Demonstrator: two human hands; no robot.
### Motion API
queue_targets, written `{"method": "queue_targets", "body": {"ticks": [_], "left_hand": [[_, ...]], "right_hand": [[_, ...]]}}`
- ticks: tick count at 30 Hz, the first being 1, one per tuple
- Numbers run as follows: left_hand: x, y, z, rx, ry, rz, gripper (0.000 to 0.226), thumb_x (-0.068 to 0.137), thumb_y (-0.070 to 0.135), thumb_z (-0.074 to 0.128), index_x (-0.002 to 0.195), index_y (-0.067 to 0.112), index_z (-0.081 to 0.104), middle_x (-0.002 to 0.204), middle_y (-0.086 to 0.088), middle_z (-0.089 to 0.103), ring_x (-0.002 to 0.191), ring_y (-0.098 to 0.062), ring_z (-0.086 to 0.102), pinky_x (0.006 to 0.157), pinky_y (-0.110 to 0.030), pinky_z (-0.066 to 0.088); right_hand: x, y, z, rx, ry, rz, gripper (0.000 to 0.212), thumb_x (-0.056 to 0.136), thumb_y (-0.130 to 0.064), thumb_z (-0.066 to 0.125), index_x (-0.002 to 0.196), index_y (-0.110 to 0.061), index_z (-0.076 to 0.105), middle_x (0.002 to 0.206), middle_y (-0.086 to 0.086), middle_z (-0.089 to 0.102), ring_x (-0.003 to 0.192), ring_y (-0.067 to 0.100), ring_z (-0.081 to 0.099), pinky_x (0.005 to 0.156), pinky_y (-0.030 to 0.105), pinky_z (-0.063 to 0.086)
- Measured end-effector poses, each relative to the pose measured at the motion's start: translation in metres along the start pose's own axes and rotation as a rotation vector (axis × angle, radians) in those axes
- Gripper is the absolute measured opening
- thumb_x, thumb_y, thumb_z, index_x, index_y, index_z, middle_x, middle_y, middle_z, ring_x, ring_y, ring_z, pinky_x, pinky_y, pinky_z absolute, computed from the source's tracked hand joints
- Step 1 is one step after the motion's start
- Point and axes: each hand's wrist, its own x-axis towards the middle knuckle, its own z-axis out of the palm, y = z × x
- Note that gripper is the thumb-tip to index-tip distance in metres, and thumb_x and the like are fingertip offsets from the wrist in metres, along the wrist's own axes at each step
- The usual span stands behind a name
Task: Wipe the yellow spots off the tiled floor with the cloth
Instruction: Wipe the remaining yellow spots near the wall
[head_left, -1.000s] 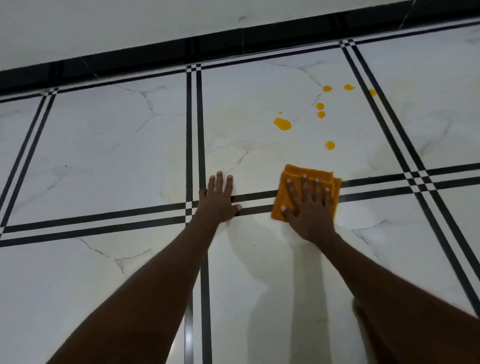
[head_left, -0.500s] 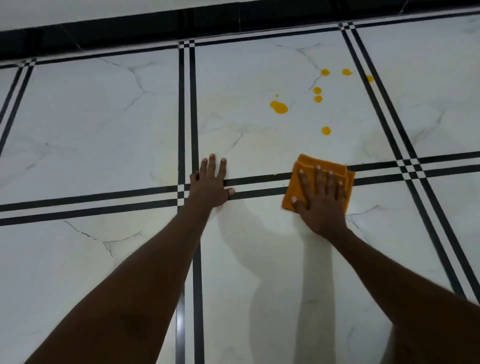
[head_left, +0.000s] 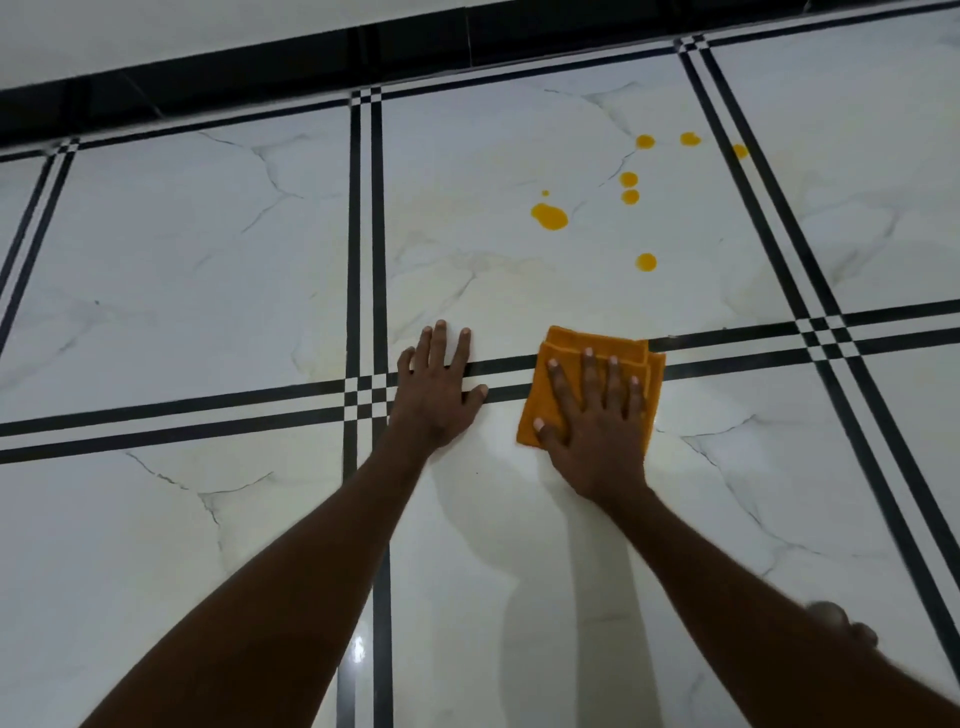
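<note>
Both hands flat on the floor, the right one on the cloth.

The right hand (head_left: 597, 415), fingers spread, presses the folded orange cloth (head_left: 592, 384) onto the black grout stripes; the left hand (head_left: 436, 384) lies flat and empty just beside it on the glossy white marble-look tiled floor (head_left: 208, 260). The yellow spots (head_left: 549, 215) lie beyond the right hand, apart from the cloth.

A single head-worn wide-angle view looks forward and steeply down at the tiled floor (head_left: 156, 270) from close above; both forearms reach in from the bottom edge, and the black skirting (head_left: 208, 78) at the floor's far edge runs tilted across the top
</note>
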Motion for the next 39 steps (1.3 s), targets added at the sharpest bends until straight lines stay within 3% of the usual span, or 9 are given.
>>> {"method": "queue_targets", "body": {"ticks": [6,10,13,18,22,27,30,33,39], "left_hand": [[0.006,0.0,0.002,-0.017,-0.065,-0.021,0.082,0.098,0.063,0.03,0.158,0.029,-0.014,0.166,-0.01,-0.02,0.153,-0.03,-0.017,0.124,-0.052,0.0],[0.007,0.009,-0.004,-0.004,-0.096,-0.047,0.081,0.099,0.06,0.03,0.158,0.026,-0.014,0.165,-0.012,-0.022,0.153,-0.031,-0.018,0.123,-0.051,-0.001],[0.007,0.011,-0.005,0.008,-0.107,-0.061,0.081,0.1,0.059,0.029,0.158,0.025,-0.016,0.164,-0.012,-0.024,0.152,-0.031,-0.02,0.123,-0.052,-0.002],[0.009,0.011,-0.008,0.018,-0.145,-0.063,0.082,0.099,0.061,0.029,0.157,0.026,-0.018,0.164,-0.012,-0.026,0.152,-0.032,-0.021,0.124,-0.053,-0.002],[0.004,0.014,-0.005,0.018,-0.04,-0.04,0.079,0.1,0.056,0.031,0.16,0.021,-0.007,0.166,-0.015,-0.013,0.154,-0.033,-0.011,0.123,-0.052,0.004],[0.005,0.025,0.007,0.001,0.005,0.008,0.075,0.1,0.056,0.024,0.159,0.024,-0.009,0.167,-0.012,-0.014,0.154,-0.032,-0.011,0.123,-0.056,0.004],[0.008,0.025,0.011,-0.01,-0.028,0.0,0.076,0.1,0.058,0.023,0.157,0.028,-0.016,0.165,-0.009,-0.023,0.152,-0.031,-0.019,0.122,-0.057,-0.001],[0.011,0.025,0.007,-0.006,-0.059,-0.026,0.079,0.099,0.061,0.025,0.157,0.03,-0.018,0.164,-0.008,-0.025,0.152,-0.031,-0.02,0.121,-0.056,-0.003],[0.018,0.033,-0.004,0.011,-0.154,-0.059,0.081,0.1,0.06,0.027,0.155,0.029,-0.024,0.162,-0.009,-0.031,0.151,-0.033,-0.024,0.121,-0.057,-0.003]], "right_hand": [[0.0,0.025,-0.006,-0.018,-0.059,-0.228,0.077,0.096,-0.067,0.028,0.162,-0.033,0.006,0.17,0.008,0.002,0.157,0.037,-0.002,0.122,0.062,0.008],[0.03,0.075,-0.019,-0.049,0.011,0.046,0.077,0.095,-0.065,0.027,0.162,-0.03,0.01,0.17,0.012,0.009,0.155,0.042,0.008,0.123,0.062,0.007],[-0.002,0.045,-0.014,-0.009,0.02,0.109,0.08,0.095,-0.064,0.03,0.162,-0.028,0.006,0.17,0.015,0.003,0.155,0.044,0.001,0.123,0.063,0.002],[0.0,0.036,-0.012,-0.029,-0.061,-0.24,0.079,0.094,-0.067,0.028,0.162,-0.03,0.008,0.17,0.011,0.003,0.156,0.04,0.0,0.123,0.062,0.005],[0.027,0.07,-0.015,-0.068,0.027,0.048,0.078,0.095,-0.066,0.028,0.162,-0.028,0.012,0.169,0.014,0.01,0.155,0.043,0.008,0.123,0.061,0.006],[-0.054,0.012,-0.01,0.042,0.031,0.242,0.084,0.093,-0.066,0.034,0.162,-0.026,0.008,0.169,0.015,0.004,0.155,0.043,0.003,0.123,0.063,0.002],[-0.041,0.001,-0.005,0.06,-0.011,0.026,0.082,0.093,-0.066,0.033,0.162,-0.029,0.007,0.17,0.012,0.001,0.155,0.041,-0.001,0.123,0.061,-0.002],[0.035,0.03,-0.008,-0.02,-0.037,-0.196,0.08,0.092,-0.068,0.03,0.161,-0.032,0.012,0.17,0.011,0.007,0.156,0.04,0.004,0.121,0.063,0.011],[0.031,0.037,-0.014,0.004,0.013,0.139,0.08,0.094,-0.065,0.031,0.162,-0.028,0.009,0.169,0.014,0.008,0.155,0.044,0.004,0.123,0.063,0.006]]}}
